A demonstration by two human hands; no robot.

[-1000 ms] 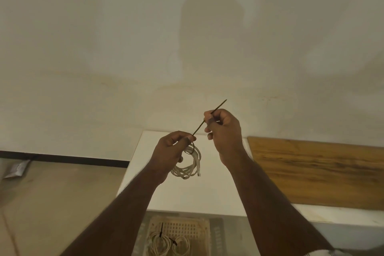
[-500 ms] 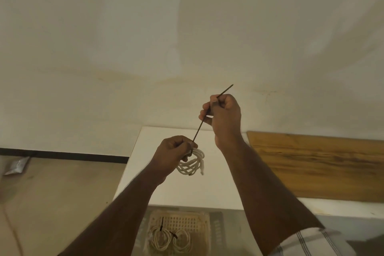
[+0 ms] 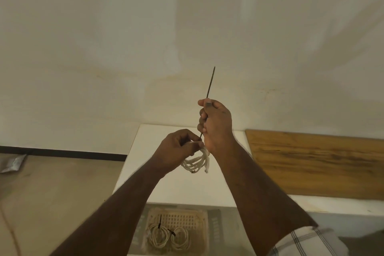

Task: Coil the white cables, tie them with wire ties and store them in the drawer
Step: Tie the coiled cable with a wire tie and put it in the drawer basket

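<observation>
The left hand (image 3: 176, 148) holds a coiled white cable (image 3: 196, 162) in the air above the white cabinet top (image 3: 187, 189), fingers curled round the top of the coil where the loops gather, so the rest of the coil hangs below it. The right hand (image 3: 216, 124) sits just beside and above the left, closed in a fist round a thin dark wire tie (image 3: 209, 84). The tie's long axis runs steeply up and slightly right: its lower end meets the coil at the left hand's fingertips, and its free tail sticks out above the right fist toward the wall (image 3: 104, 48). So the tightening pull seems to lie along that line, up and away from the coil, with the right hand as the puller and the left as the anchor. Whether the tie is already fully cinched cannot be made out. Below, the open drawer (image 3: 216, 224) holds a basket (image 3: 180, 216) with two tied cable coils (image 3: 168, 237), directly under the hands and nearer the person.
</observation>
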